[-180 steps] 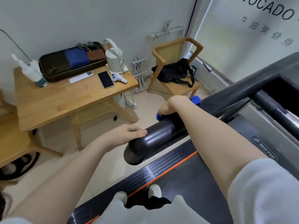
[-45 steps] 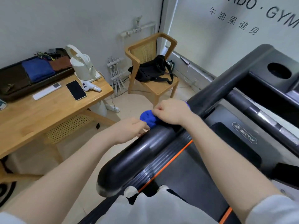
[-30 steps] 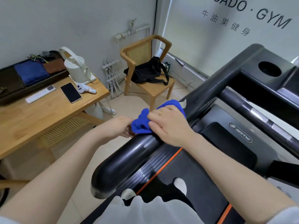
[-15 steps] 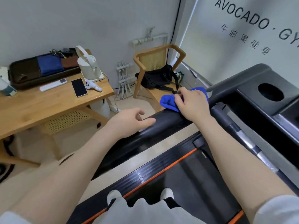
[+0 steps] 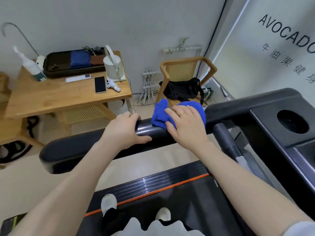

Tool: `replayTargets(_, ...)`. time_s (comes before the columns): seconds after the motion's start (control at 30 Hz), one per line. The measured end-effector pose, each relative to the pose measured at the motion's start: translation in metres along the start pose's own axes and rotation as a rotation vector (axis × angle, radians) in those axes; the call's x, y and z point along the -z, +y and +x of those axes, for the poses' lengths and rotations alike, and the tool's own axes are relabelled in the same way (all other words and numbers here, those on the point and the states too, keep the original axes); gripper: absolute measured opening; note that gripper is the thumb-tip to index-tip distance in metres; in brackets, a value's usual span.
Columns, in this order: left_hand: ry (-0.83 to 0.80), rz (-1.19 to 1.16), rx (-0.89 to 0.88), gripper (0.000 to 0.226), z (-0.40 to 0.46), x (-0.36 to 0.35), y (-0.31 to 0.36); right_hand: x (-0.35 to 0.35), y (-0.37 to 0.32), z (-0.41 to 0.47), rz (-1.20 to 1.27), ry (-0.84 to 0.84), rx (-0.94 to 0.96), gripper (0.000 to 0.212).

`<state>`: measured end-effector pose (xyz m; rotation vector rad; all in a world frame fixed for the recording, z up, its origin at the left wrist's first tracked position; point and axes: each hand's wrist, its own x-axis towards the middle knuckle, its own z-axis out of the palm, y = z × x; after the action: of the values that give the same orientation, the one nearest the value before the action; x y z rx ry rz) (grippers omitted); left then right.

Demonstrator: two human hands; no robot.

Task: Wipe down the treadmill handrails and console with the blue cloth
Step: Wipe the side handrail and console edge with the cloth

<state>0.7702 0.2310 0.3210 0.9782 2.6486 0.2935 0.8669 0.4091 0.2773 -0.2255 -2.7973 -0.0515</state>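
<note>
On the handrail (image 5: 95, 150), the left hand (image 5: 124, 130) sits left of the right hand (image 5: 185, 126), which lies on the cloth (image 5: 158, 114); the console (image 5: 272, 123) stands right, table (image 5: 51, 99) and chair (image 5: 185, 68) behind

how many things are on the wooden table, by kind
spray bottle: 1
tray: 1
folded cloths in the tray: 2
kettle: 1
remote: 1
phone: 1
small white handheld device: 1
total: 8
</note>
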Motion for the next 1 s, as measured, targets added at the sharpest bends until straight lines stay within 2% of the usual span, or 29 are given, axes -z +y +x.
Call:
replayTargets(0.07, -0.004, -0.015, 0.03, 0.068, -0.003, 0.001, 0.005, 0.007, 0.029, 0.002, -0.052, 0.0, -0.135, 0.045)
replayTargets(0.2, -0.016, -0.033, 0.067, 0.068, -0.007, 0.001, 0.014, 0.019, 0.047, 0.016, -0.092, -0.167, -0.445, 0.046)
replayTargets(0.27, -0.025, -0.029, 0.08, 0.069, -0.007, 0.002, 0.015, 0.016, 0.023, 0.02, -0.053, -0.171, -0.43, 0.046)
replayTargets(0.4, -0.007, 0.004, 0.083, 0.066, -0.005, -0.002, 0.012, 0.007, -0.037, 0.007, 0.06, -0.102, -0.081, 0.048)
replayTargets(0.53, -0.098, 0.145, 0.006, 0.073, 0.005, 0.007, 0.009, 0.011, -0.012, 0.014, 0.117, -0.117, 0.092, 0.047)
replayTargets(0.6, -0.198, 0.229, -0.055, 0.082, 0.016, 0.016, 0.011, 0.017, 0.018, 0.021, 0.101, -0.152, 0.012, 0.045)
replayTargets(0.7, -0.332, 0.268, -0.081, 0.092, 0.038, 0.027, 0.016, 0.017, 0.073, 0.035, -0.033, -0.283, -0.237, 0.038)
replayTargets(0.83, -0.471, 0.092, -0.131, 0.086, 0.061, 0.034, 0.021, 0.015, 0.096, 0.052, -0.072, -0.409, -0.516, 0.04)
replayTargets(0.9, -0.518, 0.002, -0.199, 0.079, 0.07, 0.034, 0.023, 0.015, 0.076, 0.059, -0.012, -0.449, -0.537, 0.041)
replayTargets(1.0, -0.522, 0.07, -0.299, 0.067, 0.083, 0.031, 0.029, 0.014, 0.026, 0.059, 0.088, -0.43, -0.383, 0.043)
